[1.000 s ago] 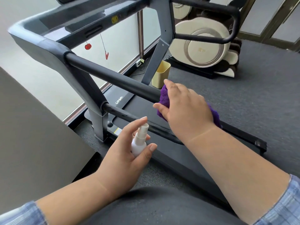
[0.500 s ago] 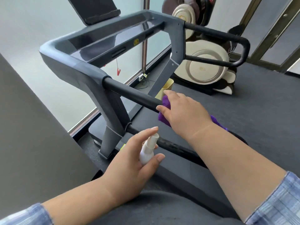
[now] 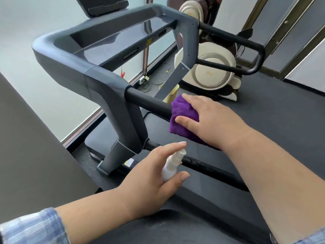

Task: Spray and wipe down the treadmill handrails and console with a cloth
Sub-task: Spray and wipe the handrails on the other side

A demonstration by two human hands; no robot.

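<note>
A: 2 hands work beside the near handrail. Which is lower left of it?

B: Left hand, fingers curled round a white spray bottle, just below the rail.

A: And to the right?

B: Right hand, fingers fairly straight, presses a purple cloth draped over that rail, beyond its joint with the grey console.

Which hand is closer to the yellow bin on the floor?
Right. The right hand presses the purple cloth on the handrail, just before the yellow bin. The left hand grips the spray bottle lower, nearer the person.
</note>
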